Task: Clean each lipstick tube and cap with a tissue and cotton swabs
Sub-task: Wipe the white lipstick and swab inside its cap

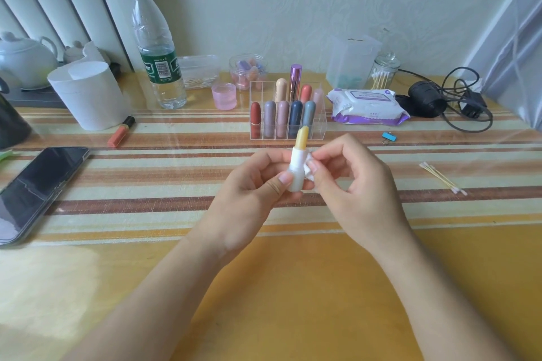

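My left hand (252,184) grips an uncapped white lipstick tube (296,167) upright above the table, its yellow stick (302,136) extended. My right hand (349,176) pinches a small folded piece of white tissue (308,165) against the right side of the tube. Behind them stands a clear acrylic organizer (318,126) holding several capped lipsticks in red, purple, blue, peach and metallic pink. A few cotton swabs (443,179) lie on the table to the right. The tube's cap is not visible.
A toilet paper roll (88,94), an orange lip tube (120,132), a phone (38,187) and a water bottle (155,44) are at the left. A wet-wipes pack (366,107), swab jar (384,72), blue binder clip (389,136) and black cables (457,102) are at the right.
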